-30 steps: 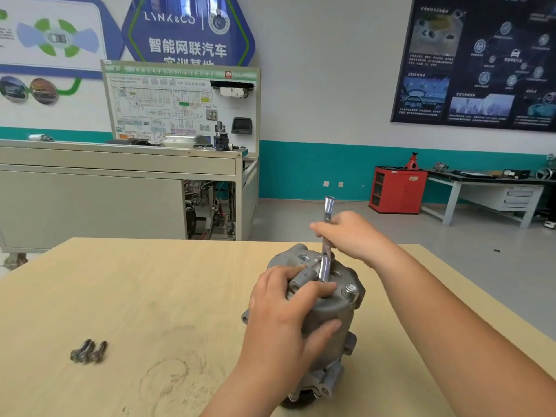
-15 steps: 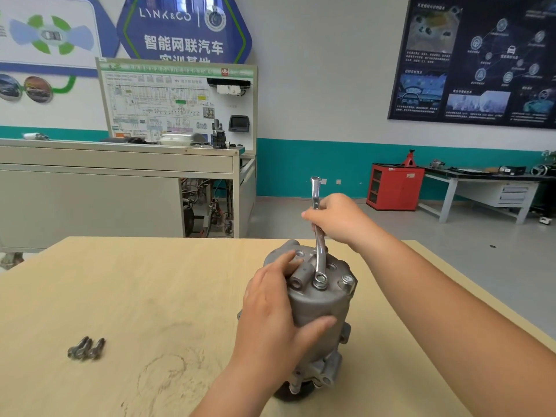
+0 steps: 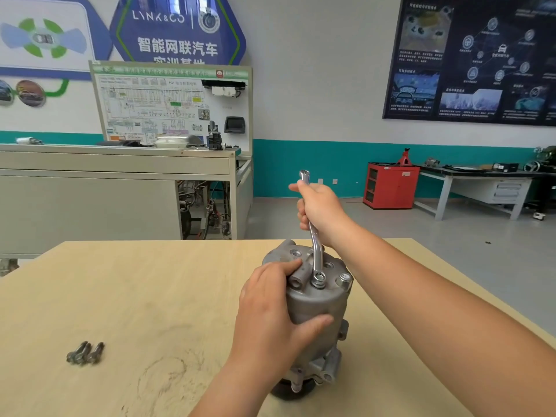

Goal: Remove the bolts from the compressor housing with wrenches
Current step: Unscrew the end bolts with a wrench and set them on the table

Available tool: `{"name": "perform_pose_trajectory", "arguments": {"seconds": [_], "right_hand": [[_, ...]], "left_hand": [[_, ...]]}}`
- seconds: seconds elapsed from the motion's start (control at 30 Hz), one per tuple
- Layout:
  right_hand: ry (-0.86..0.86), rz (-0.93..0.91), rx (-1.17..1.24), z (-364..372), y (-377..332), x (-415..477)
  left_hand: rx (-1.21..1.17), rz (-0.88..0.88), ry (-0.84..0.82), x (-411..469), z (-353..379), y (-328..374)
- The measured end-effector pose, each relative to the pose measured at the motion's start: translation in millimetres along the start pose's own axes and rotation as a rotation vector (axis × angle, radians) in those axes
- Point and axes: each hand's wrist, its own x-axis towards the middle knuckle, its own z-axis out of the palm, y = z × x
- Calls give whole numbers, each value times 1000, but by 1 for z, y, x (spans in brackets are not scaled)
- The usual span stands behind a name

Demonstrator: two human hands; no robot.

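Left hand (image 3: 270,320): curled round the compressor (image 3: 316,305).
Right hand (image 3: 323,210): wrench (image 3: 316,251) gripped, ring end seemingly seated on a bolt (image 3: 319,278).

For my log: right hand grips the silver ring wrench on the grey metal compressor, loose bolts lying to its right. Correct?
No: the head view shows the loose dark metal bolts lying left of the grey metal compressor; the rest holds.

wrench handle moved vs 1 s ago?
Yes. Against the compressor housing, the free end of the wrench in the right hand has swung left; its ring end stays on the housing top.
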Motion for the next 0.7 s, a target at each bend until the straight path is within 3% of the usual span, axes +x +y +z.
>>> {"name": "perform_pose_trajectory", "arguments": {"seconds": [0.1, 0.23, 0.3, 0.43, 0.6, 0.7], "right_hand": [[-18, 4, -40, 1, -1, 0], [-180, 8, -616, 5, -23, -5], [-258, -24, -739, 21, -30, -10], [-287, -248, -705, 52, -34, -25], [-216, -454, -469, 38, -49, -45], [-336, -595, -479, 43, -52, -68]], "left_hand": [[0, 0, 1, 0, 0, 0], [5, 1, -12, 0, 0, -1], [14, -1, -2, 1, 0, -1], [35, 9, 3, 1, -1, -3], [46, 46, 36, 0, 2, -2], [37, 16, 52, 2, 1, 0]]}}
